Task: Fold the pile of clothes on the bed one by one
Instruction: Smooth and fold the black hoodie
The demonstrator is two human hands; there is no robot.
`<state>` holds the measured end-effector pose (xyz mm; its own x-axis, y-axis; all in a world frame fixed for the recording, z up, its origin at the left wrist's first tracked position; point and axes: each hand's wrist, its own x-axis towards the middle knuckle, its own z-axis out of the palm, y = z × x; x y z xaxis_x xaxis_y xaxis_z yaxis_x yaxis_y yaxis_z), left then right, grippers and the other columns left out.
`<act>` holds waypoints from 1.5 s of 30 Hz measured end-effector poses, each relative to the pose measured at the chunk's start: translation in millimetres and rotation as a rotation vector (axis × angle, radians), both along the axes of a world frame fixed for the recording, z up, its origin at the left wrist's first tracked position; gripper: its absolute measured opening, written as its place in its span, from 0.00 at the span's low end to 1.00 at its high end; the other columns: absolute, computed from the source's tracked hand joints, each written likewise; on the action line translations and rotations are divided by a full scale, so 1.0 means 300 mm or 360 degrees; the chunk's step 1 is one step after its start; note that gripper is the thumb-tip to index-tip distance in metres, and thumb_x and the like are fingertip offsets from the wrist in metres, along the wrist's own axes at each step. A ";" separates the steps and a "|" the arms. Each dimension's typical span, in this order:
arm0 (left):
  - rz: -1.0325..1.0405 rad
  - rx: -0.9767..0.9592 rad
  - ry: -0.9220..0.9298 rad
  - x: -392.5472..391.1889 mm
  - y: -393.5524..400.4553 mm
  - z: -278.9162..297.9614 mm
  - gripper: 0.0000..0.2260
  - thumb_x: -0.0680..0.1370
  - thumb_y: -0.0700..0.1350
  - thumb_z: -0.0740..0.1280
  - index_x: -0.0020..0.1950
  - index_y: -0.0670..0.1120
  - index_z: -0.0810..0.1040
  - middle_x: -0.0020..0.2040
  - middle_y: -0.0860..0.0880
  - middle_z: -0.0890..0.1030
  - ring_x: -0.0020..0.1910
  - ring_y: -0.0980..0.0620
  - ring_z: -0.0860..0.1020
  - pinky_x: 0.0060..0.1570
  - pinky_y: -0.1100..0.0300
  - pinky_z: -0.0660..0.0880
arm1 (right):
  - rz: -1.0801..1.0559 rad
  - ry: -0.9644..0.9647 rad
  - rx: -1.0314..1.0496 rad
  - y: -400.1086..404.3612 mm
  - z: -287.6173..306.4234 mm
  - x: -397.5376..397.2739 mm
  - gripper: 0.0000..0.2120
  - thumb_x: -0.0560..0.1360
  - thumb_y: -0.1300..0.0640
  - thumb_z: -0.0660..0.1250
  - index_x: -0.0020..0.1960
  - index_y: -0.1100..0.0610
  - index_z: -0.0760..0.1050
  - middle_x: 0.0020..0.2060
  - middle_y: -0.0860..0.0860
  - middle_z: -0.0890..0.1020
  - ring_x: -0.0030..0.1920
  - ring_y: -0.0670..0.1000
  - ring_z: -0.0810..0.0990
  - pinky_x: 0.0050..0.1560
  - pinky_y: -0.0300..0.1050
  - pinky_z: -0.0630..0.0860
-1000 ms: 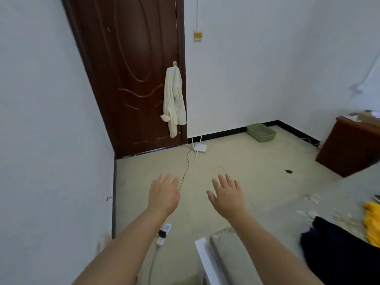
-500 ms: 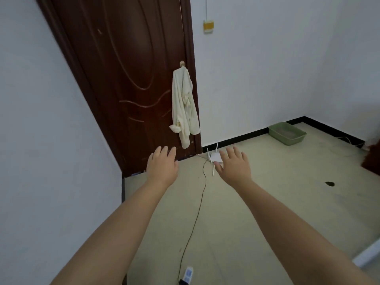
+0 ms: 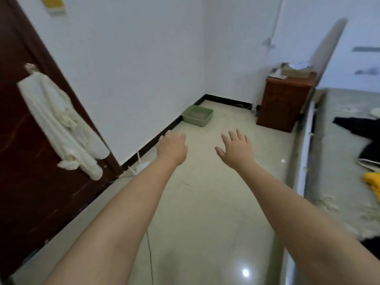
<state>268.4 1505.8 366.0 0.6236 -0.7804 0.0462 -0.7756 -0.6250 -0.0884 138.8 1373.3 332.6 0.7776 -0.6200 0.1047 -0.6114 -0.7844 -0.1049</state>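
Both arms reach forward over the floor. My left hand (image 3: 172,147) and my right hand (image 3: 236,148) are held out palm down with straight fingers, holding nothing. The bed (image 3: 337,194) runs along the right edge of the view, well right of my right hand. On it lie dark clothes (image 3: 357,125) toward the far end and a yellow garment (image 3: 373,185) nearer to me. Neither hand touches the bed or any garment.
A dark brown door (image 3: 26,182) stands at the left with a white garment (image 3: 61,128) hanging from its handle. A green tray (image 3: 197,115) sits by the far wall. A brown nightstand (image 3: 284,103) stands beside the bed. A thin cable (image 3: 150,254) crosses the floor.
The view has swung right, away from the door. The bed with its clothes and the nightstand are back in sight. Both hands stay outstretched and empty.
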 end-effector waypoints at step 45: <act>-0.2190 0.0374 0.0015 -0.576 -3.893 -0.622 0.20 0.81 0.50 0.51 0.71 0.45 0.61 0.71 0.46 0.63 0.71 0.51 0.60 0.66 0.55 0.58 | -0.2410 -0.0095 0.0583 -2.985 -0.608 -0.800 0.24 0.79 0.47 0.52 0.72 0.56 0.59 0.73 0.54 0.59 0.75 0.54 0.51 0.73 0.50 0.49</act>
<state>95.5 337.9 179.5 -0.6412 -0.7484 -0.1697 -0.7487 0.6586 -0.0754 -101.3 478.0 150.1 -0.5730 -0.7908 -0.2152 -0.7675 0.6098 -0.1975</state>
